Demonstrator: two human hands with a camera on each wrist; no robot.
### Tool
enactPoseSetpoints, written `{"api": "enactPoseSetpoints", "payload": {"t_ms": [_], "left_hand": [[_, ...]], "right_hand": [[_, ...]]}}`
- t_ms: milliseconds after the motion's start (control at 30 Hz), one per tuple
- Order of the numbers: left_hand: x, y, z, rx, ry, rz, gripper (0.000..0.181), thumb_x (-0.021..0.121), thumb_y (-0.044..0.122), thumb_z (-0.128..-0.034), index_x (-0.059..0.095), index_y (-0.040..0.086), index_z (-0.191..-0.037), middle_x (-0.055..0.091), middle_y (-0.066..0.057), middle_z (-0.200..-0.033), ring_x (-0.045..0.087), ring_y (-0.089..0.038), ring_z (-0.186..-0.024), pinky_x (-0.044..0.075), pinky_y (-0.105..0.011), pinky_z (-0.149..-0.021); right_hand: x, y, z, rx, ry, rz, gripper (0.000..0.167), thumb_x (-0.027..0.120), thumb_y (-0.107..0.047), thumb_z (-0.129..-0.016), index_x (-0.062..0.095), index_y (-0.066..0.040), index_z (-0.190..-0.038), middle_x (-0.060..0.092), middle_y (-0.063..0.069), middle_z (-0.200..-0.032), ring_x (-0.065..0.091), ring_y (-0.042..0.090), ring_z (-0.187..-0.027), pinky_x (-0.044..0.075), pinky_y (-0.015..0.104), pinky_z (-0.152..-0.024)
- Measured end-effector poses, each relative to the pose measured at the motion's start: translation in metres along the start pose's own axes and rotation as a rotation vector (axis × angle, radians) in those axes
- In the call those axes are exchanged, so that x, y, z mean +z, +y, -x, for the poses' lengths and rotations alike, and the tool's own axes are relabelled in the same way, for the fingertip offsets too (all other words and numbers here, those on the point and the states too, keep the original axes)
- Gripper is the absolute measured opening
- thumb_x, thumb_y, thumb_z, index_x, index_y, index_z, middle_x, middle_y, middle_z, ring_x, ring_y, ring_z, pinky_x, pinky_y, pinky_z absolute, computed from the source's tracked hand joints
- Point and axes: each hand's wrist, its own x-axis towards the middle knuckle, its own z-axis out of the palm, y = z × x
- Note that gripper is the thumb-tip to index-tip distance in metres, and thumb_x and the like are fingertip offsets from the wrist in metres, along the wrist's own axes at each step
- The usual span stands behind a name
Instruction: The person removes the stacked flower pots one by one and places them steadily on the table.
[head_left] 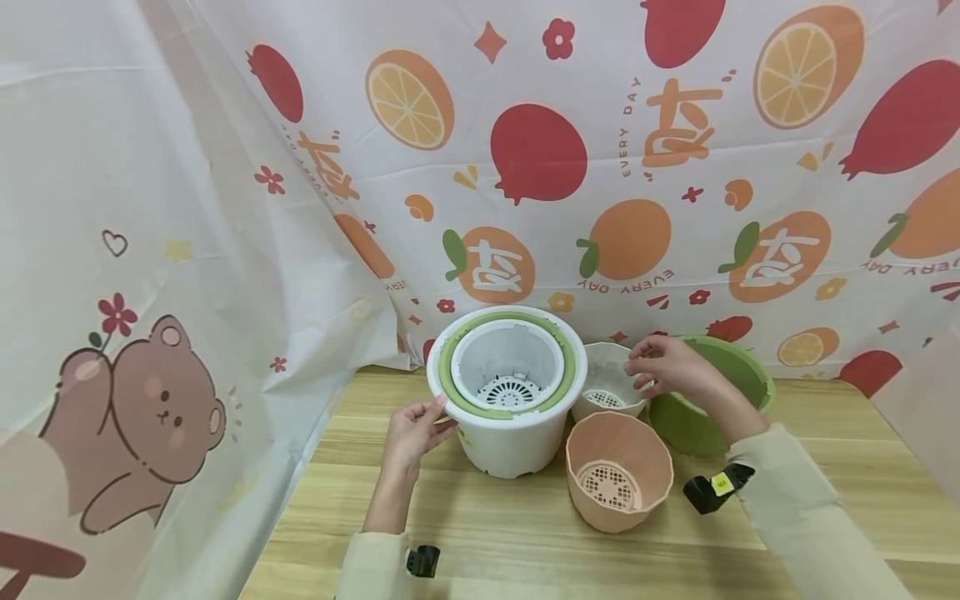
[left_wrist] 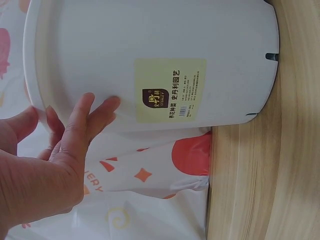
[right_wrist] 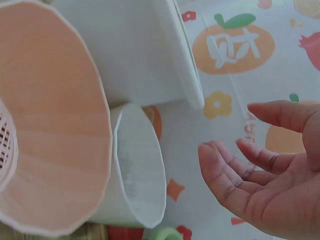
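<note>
A large white flowerpot (head_left: 513, 450) stands upright at the back of the table, its paper label (left_wrist: 170, 91) facing the left wrist camera. Nested inside it are a green pot (head_left: 448, 372) and a smaller white pot (head_left: 510, 354) with a slotted bottom. My left hand (head_left: 415, 435) pinches the large pot's rim at the left, thumb over the edge and fingers beneath. Nothing is in my right hand (head_left: 672, 367), whose fingers are loosely bent above and beside a small white faceted pot (head_left: 611, 367). A green pot (head_left: 723, 371) lies partly hidden behind my right forearm.
A peach-coloured faceted pot (head_left: 620, 471) with a mesh bottom sits in front of the small white one, tilted toward me. Behind the pots, a fruit-printed sheet (head_left: 540, 150) hangs down to the wooden table (head_left: 525, 533). Another sheet (head_left: 150, 250) hangs along the left.
</note>
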Motion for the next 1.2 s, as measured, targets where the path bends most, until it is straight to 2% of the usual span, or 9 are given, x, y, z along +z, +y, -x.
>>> {"api": "enactPoseSetpoints", "payload": {"t_ms": [167,300,467,667,833,1200], "left_hand": [[0.000,0.000,-0.001,0.001,0.001,-0.001,0.025,0.054,0.014,-0.0933,0.056,-0.011,-0.092,0.061,-0.012,-0.088,0.065,-0.018,-0.073,0.052,-0.038,-0.082],[-0.001,-0.001,-0.001,0.001,0.004,0.000,0.024,0.054,0.014,-0.0931,0.057,-0.009,-0.089,0.061,-0.012,-0.088,0.065,-0.018,-0.073,0.055,-0.034,-0.078],[-0.001,-0.001,-0.001,0.003,0.004,0.001,0.023,0.054,0.013,-0.0931,0.057,-0.009,-0.088,0.061,-0.012,-0.089,0.065,-0.018,-0.074,0.056,-0.032,-0.076],[0.000,-0.001,-0.001,0.007,0.000,0.006,0.023,0.055,0.013,-0.0927,0.058,-0.010,-0.088,0.062,-0.012,-0.087,0.065,-0.019,-0.073,0.056,-0.030,-0.074],[0.000,-0.001,0.000,0.006,0.001,0.011,0.023,0.056,0.013,-0.0923,0.058,-0.010,-0.089,0.061,-0.013,-0.088,0.065,-0.019,-0.073,0.057,-0.029,-0.073],[0.002,0.000,0.002,0.013,-0.006,-0.007,0.026,0.055,0.014,-0.0926,0.056,-0.011,-0.093,0.062,-0.010,-0.085,0.065,-0.019,-0.075,0.057,-0.028,-0.073]], "right_hand": [[0.013,-0.004,-0.006,-0.048,-0.011,0.036,0.032,0.060,-0.010,-0.088,0.045,0.009,-0.109,0.055,0.012,-0.092,0.058,0.020,-0.075,0.058,0.037,-0.067],[0.022,-0.009,-0.009,-0.080,-0.023,0.061,0.034,0.060,-0.011,-0.088,0.045,0.008,-0.112,0.054,0.015,-0.098,0.056,0.019,-0.080,0.058,0.035,-0.070],[0.031,-0.014,-0.014,-0.098,-0.025,0.095,0.037,0.061,-0.012,-0.087,0.046,0.007,-0.114,0.050,0.021,-0.110,0.054,0.027,-0.094,0.057,0.034,-0.074],[0.041,-0.022,-0.019,-0.076,-0.006,0.143,0.041,0.063,-0.014,-0.087,0.046,0.008,-0.117,0.050,0.021,-0.114,0.051,0.030,-0.101,0.056,0.036,-0.076],[0.047,-0.026,-0.024,-0.055,-0.009,0.135,0.041,0.062,-0.012,-0.086,0.045,0.007,-0.119,0.049,0.020,-0.115,0.048,0.030,-0.103,0.055,0.035,-0.076],[0.053,-0.029,-0.034,-0.028,-0.009,0.176,0.048,0.066,-0.016,-0.084,0.045,0.006,-0.120,0.045,0.022,-0.122,0.044,0.032,-0.109,0.049,0.046,-0.087]]}}
